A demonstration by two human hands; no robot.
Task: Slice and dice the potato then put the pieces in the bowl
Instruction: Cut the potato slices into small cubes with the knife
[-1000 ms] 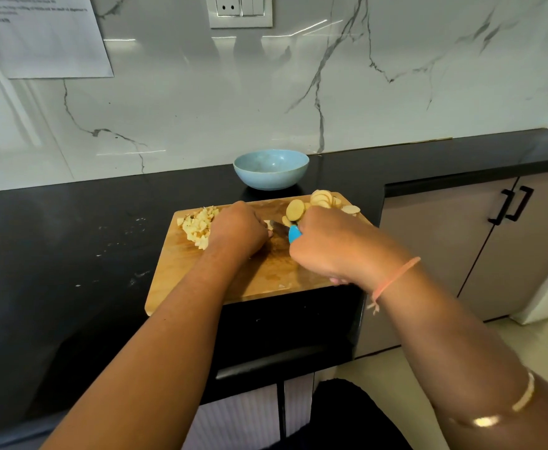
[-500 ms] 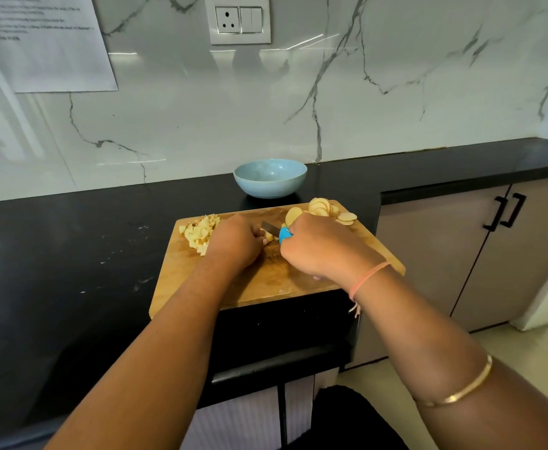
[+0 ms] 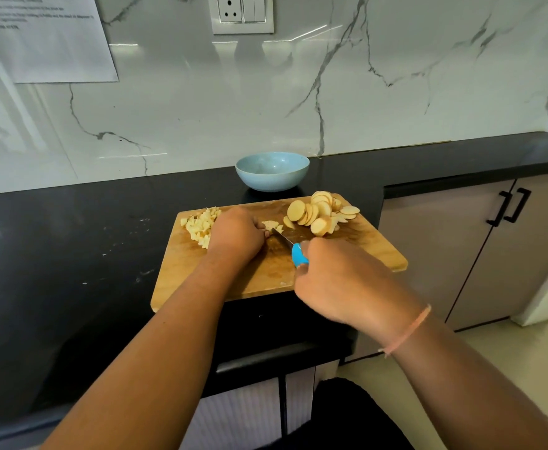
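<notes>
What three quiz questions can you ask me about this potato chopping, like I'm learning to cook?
1. True or false: the blue bowl stands on the wooden cutting board.
2. Fill in: the left hand holds down a potato piece; the round slices lie to its ___.
3. Pick one: the blue-handled knife is in A) the left hand, B) the right hand, C) nobody's.

Key
1. False: it stands on the black countertop, behind the board.
2. right
3. B
</notes>
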